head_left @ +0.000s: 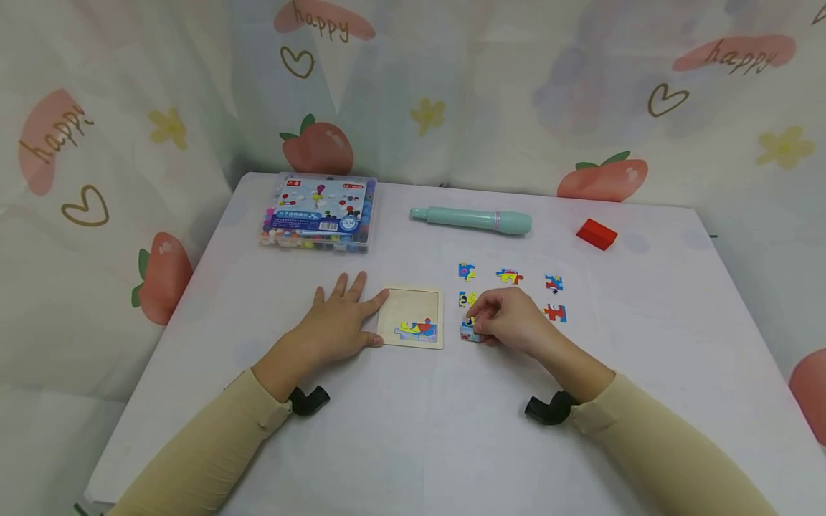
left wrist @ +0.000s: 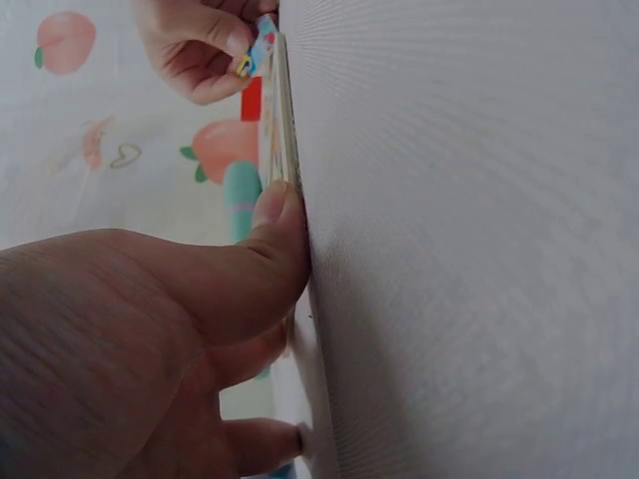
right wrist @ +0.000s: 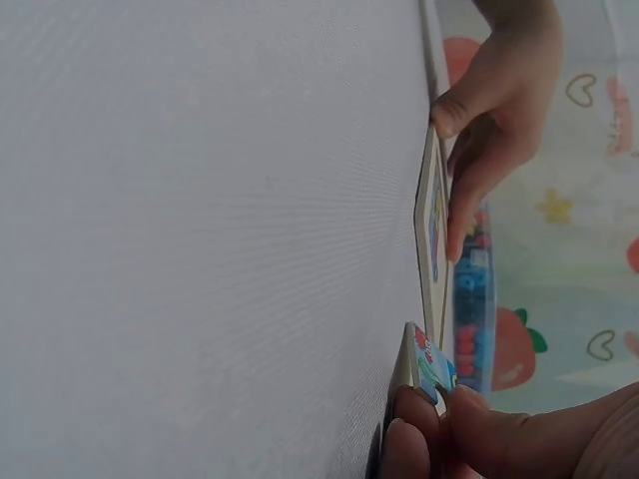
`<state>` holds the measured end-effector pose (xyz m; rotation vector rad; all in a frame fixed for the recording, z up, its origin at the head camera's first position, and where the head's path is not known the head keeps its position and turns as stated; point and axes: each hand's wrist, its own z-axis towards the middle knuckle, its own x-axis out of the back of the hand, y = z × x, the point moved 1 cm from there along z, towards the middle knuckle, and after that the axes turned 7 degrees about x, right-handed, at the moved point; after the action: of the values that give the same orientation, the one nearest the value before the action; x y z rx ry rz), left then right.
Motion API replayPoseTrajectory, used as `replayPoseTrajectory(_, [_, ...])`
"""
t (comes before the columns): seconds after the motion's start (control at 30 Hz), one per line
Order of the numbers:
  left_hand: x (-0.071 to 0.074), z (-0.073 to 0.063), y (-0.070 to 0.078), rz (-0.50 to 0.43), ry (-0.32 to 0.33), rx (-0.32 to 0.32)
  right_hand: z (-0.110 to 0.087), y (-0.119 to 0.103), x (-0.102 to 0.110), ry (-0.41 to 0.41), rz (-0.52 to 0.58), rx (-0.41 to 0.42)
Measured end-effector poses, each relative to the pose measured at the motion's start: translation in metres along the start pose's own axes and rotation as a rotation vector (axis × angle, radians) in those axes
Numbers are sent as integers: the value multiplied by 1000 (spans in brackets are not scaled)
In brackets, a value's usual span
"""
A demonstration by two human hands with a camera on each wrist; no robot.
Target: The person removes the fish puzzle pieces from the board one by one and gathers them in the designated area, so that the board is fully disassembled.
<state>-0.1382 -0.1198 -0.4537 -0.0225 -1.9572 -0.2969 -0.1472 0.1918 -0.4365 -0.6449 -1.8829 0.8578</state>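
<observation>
A square wooden puzzle tray [head_left: 409,304] lies flat on the table, with a few joined puzzle pieces [head_left: 418,331] along its bottom right. My left hand [head_left: 335,321] is spread beside it, thumb and forefinger touching its left edge. Just right of the tray, my right hand [head_left: 514,319] pinches a colourful puzzle piece [right wrist: 431,367] between thumb and fingers. In the right wrist view this piece is tilted, one edge close to the table. Several loose puzzle pieces, among them a yellow and red one [head_left: 510,276], lie around and beyond the right hand, which partly covers that area.
A clear plastic box of coloured beads [head_left: 316,215] stands at the back left of the white table [head_left: 387,444]. Behind the loose pieces lies a mint green tube-shaped object [head_left: 471,220]. Farther right is a red block [head_left: 596,234]. Patterned curtains surround the table.
</observation>
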Motion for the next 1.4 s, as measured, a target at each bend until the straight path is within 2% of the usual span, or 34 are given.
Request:
replayPoseTrajectory(0.27, [1,-1,0,5,-1,0,-2,2,0,-19,-4,17])
replayPoseTrajectory(0.5, [0,0,0,2,-5,4,-2,2,-5,15,-77,71])
replayPoseTrajectory(0.63, [0,0,0,0,-7,7,-2,3,-7,36,-114,62])
replayPoseTrajectory(0.77, [1,-1,1,1,-7,8,-1,3,-8,42,-105,61])
replayPoseTrajectory(1.13, [-1,0,0,2,-4,7,0,1,-9,22,-138,52])
replayPoseTrajectory(1.4, [-1,0,0,7,0,2,1,-1,-10,55,-310,90])
